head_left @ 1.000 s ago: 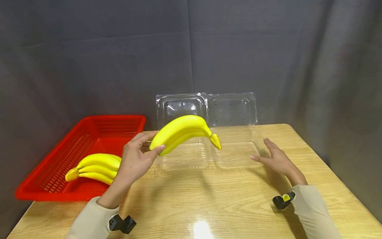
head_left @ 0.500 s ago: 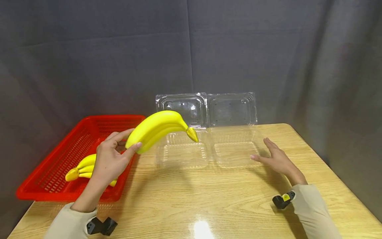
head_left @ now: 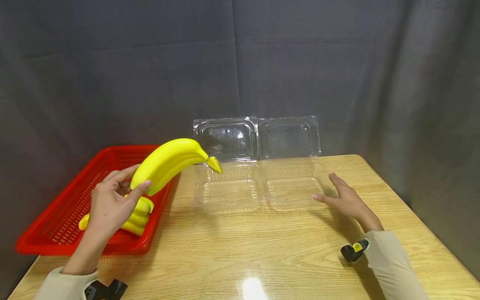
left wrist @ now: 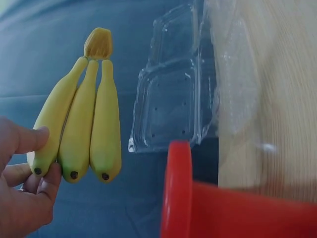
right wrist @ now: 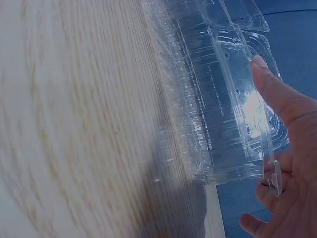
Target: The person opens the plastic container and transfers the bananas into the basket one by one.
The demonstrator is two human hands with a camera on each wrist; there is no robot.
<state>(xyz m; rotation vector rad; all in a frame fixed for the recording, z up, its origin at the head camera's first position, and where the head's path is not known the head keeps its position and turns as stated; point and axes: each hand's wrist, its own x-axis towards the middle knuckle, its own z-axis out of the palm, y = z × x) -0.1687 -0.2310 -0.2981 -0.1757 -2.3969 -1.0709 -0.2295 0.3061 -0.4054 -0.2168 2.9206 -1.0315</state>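
Observation:
My left hand pinches a bunch of yellow bananas by its blunt end, thumb on the near side. The bunch is raised over the right side of a red basket, stem pointing right. Three joined bananas show in the left wrist view. Inside the basket lies another banana bunch, partly hidden by my left hand and wrist. My right hand is spread at the right side of a clear plastic container and holds nothing. In the right wrist view its thumb overlaps the container's edge.
A second clear container stands to the left of the first. Their hinged lids are raised at the back against a grey curtain. Everything rests on a wooden table, whose right edge runs beyond my right hand.
My left hand has carried the banana bunch leftward, from in front of the containers to over the basket's right side. My right hand has stayed in place.

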